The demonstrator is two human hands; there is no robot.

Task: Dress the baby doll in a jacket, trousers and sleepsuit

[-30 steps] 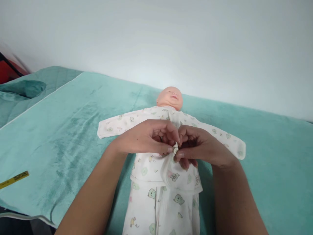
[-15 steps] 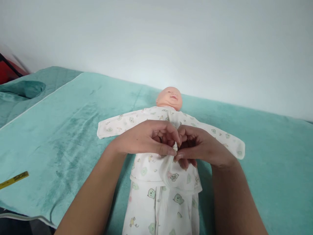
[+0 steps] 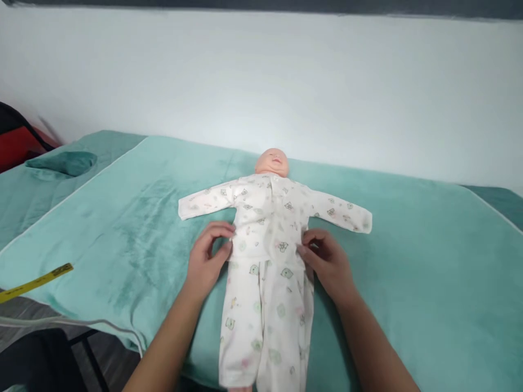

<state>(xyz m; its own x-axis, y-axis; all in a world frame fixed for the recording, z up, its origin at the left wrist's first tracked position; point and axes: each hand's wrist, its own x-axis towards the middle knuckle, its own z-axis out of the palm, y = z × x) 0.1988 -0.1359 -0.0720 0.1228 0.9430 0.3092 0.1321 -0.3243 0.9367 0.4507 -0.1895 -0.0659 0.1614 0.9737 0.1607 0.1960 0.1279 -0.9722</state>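
A baby doll (image 3: 272, 161) lies on its back, in a white long-sleeved shirt (image 3: 251, 215) and matching trousers (image 3: 241, 321) printed with small green animals. The shirt's front is closed down the middle and its sleeves stretch out to both sides. At the shirt's left edge, near the hem, my left hand (image 3: 207, 256) has thumb and fingertips closed on the cloth. My right hand (image 3: 329, 264) pinches the opposite edge at about the same height. The doll's own hands are hidden in the sleeves, and a bit of leg shows under one trouser cuff.
A teal plush cover (image 3: 417, 283) lies under the doll, against a white wall (image 3: 327, 81). On the left are a yellow strip (image 3: 36, 282), a folded teal cloth (image 3: 63, 162) and a red and black item (image 3: 18, 141). A dark object (image 3: 41, 362) stands below the front edge.
Both hands have left the middle of the shirt front and moved apart to its two side edges. The shirt lies flatter. My view has pulled back, showing more of the trousers.
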